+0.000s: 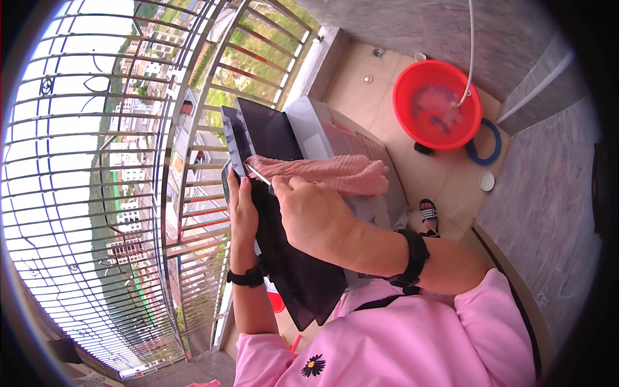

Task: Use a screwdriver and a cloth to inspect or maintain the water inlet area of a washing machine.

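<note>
A grey washing machine (335,129) with dark lids (267,132) stands in front of me. My right hand (313,213) is closed round a screwdriver (258,173); its thin metal shaft points at the machine's dark back panel (236,138). Most of the handle is hidden in my fist. At the panel's near end, my left hand (243,209) grips its edge, fingers pointing up along it. A crumpled pink cloth (322,171) lies across the machine top, just beyond my right hand.
A red basin (403,97) of water and soaking cloth sits on the tiled floor, a white hose (471,45) hanging into it. Nearby are a blue ring (495,145) and a small white bowl (487,180). Metal railings (174,155) run along the left; a marble wall (541,187) stands right.
</note>
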A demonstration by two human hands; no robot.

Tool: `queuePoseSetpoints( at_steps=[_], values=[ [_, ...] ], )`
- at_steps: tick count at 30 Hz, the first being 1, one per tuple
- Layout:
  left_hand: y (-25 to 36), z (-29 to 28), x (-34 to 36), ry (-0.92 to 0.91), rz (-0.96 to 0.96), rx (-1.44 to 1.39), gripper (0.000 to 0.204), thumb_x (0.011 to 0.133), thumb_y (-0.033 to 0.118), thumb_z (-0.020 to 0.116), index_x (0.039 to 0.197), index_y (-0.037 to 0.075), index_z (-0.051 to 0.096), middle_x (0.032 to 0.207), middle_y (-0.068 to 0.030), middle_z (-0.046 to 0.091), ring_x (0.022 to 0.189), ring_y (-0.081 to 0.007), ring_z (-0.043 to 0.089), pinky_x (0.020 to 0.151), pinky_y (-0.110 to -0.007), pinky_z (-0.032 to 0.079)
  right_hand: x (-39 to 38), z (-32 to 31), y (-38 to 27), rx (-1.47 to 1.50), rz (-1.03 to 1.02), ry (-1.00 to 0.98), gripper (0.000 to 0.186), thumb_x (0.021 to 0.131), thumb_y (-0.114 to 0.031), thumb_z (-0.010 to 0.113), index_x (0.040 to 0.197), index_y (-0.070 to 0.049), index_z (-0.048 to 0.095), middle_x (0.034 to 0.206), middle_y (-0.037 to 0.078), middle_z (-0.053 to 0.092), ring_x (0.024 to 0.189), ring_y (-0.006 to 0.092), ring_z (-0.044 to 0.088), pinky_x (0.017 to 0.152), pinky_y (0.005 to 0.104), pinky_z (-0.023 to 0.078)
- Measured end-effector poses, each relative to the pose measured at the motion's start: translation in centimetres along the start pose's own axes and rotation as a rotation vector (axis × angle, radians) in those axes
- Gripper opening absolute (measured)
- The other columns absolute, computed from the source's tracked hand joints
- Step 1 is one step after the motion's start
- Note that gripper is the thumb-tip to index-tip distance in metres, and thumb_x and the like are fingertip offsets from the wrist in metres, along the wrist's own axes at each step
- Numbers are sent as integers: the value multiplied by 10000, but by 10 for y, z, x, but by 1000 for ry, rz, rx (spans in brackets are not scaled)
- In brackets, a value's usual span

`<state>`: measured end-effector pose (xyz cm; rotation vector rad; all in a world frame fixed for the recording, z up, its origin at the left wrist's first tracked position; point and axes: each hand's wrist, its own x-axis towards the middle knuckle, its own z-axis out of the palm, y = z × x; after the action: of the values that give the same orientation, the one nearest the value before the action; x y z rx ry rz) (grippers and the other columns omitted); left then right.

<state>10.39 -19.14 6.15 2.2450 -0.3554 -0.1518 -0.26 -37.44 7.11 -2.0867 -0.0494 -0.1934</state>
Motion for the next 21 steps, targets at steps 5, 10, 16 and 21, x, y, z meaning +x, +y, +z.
queuePoseSetpoints(
  at_steps=[5,10,16,21],
  values=[
    [8,1,-3,-7,-36,26,483,1064,218,382,1475,-34,412,1400,-158,523,1282,-242,491,1100,-340,364,-10,-19,1,36,-16,-167,465,898,-124,614,1296,102,530,989,240,666,916,354,698,802,409,577],
    [2,1,-2,12,-51,69,538,1077,247,386,1517,-59,333,1454,-201,485,1332,-257,463,1126,-338,337,-8,-8,-19,-4,104,-137,494,902,-123,604,1328,110,512,1010,236,656,893,351,706,803,408,582],
    [-21,-5,6,30,16,-4,573,1089,260,402,1539,-76,286,1470,-200,468,1342,-231,441,1133,-317,312,-3,-1,7,146,27,-25,465,896,-126,628,1296,93,537,998,266,675,906,415,684,803,459,568],
    [-7,2,5,15,10,10,596,1069,261,430,1539,-76,287,1498,-210,436,1381,-253,404,1154,-323,282,-15,-39,22,211,-32,-161,450,875,-124,630,1269,87,582,1028,270,688,958,374,689,849,450,545]
  ],
)
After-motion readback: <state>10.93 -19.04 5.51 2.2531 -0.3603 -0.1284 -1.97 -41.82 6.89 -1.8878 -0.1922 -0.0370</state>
